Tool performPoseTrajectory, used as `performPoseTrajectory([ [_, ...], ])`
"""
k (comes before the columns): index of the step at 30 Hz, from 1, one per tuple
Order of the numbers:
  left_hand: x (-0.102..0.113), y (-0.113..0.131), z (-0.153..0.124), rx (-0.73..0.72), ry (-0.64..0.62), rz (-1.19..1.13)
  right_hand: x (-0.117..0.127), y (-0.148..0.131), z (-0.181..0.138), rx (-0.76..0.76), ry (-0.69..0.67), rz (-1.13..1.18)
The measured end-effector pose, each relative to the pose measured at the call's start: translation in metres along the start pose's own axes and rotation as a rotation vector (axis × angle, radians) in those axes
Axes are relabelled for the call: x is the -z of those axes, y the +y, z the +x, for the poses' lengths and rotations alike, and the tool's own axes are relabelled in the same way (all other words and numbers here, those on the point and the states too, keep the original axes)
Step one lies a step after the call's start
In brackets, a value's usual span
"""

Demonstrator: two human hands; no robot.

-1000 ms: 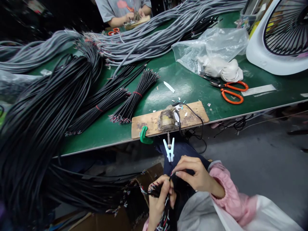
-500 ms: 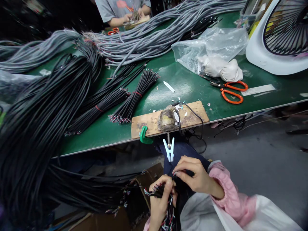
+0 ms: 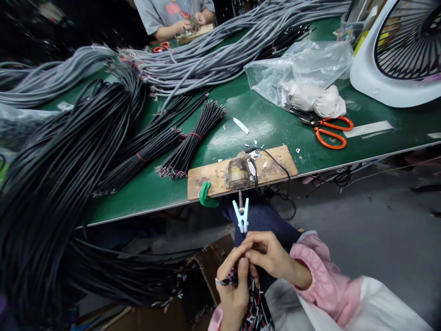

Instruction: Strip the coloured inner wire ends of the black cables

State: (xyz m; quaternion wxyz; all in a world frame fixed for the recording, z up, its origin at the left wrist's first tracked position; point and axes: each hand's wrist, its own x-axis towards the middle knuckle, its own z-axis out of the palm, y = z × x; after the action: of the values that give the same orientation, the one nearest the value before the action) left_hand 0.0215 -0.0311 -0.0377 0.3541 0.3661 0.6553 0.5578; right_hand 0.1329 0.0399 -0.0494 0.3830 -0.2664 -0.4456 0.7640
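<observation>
My left hand (image 3: 234, 287) is closed around a bundle of thin black cables (image 3: 257, 309) with short red, white and black wire ends. These ends stick out on both sides of the fist. My right hand (image 3: 270, 257) is closed in a pinch, its fingertips touching the left hand's fingers at the top of the bundle. What lies between those fingertips is hidden. Just above the hands, a light-blue clothes peg (image 3: 242, 216) hangs at a metal rod (image 3: 240, 196). The rod juts from a dirty, wrapped block (image 3: 237, 173) on a wooden board (image 3: 275, 165) at the table edge.
A green clamp (image 3: 207, 195) grips the board. Tied black cable bundles (image 3: 182, 147), a heavy black cable heap (image 3: 58, 184) and grey cables (image 3: 206, 59) cover the table's left and back. Orange-handled scissors (image 3: 330, 131), a plastic bag (image 3: 296, 64) and a fan (image 3: 382, 78) lie right. Another person (image 3: 175, 18) works opposite.
My right hand has moved slightly left and down onto my left hand, and their fingers now meet. The wire ends it pinched are now hidden. My left hand has shifted slightly right.
</observation>
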Motion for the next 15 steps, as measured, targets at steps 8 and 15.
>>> performPoseTrajectory([
  [8, 0.002, 0.002, 0.000, 0.174, -0.068, -0.193, 0.004, -0.010, 0.000, 0.191, 0.075, -0.297],
  [15, 0.003, 0.013, 0.001, 0.225, -0.067, -0.254, 0.000, -0.007, 0.000, 0.144, 0.084, -0.275],
])
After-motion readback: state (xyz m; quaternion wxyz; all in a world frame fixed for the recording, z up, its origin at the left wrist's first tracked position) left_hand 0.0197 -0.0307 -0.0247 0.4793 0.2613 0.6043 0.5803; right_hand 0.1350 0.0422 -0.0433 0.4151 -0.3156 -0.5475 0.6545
